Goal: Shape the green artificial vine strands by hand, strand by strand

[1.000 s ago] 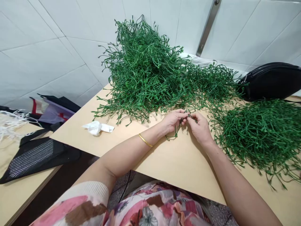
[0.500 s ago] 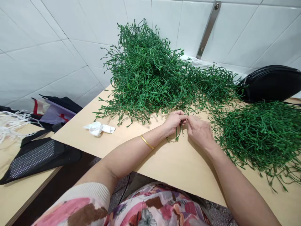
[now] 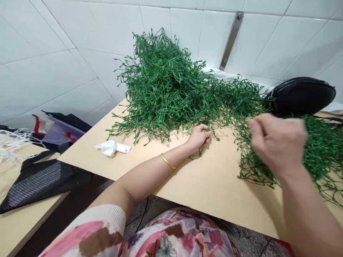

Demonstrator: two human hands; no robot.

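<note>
My left hand [image 3: 199, 138] rests low over the table, thumb and fingers pinched on thin green stems [image 3: 200, 151] whose ends hang out below and to the right of it. A large heap of green artificial-looking stems [image 3: 166, 85] with small budded tips lies just beyond that hand. My right hand [image 3: 278, 142] is raised and blurred, its fingers curled into a fist. Whether it holds anything is hidden. Beneath and behind it spreads a second pile of the same green stems [image 3: 321, 150].
The tan tabletop [image 3: 203, 189] carries a crumpled white tissue [image 3: 109, 147] on the left. A black bag [image 3: 302, 94] stands against the tiled wall at right. On another surface at left lie a black mesh bag [image 3: 40, 182] and white strands [image 3: 16, 146].
My right hand has left my left hand and moved right and up, over the right pile. My left hand stays in nearly the same place, pinching the stems.
</note>
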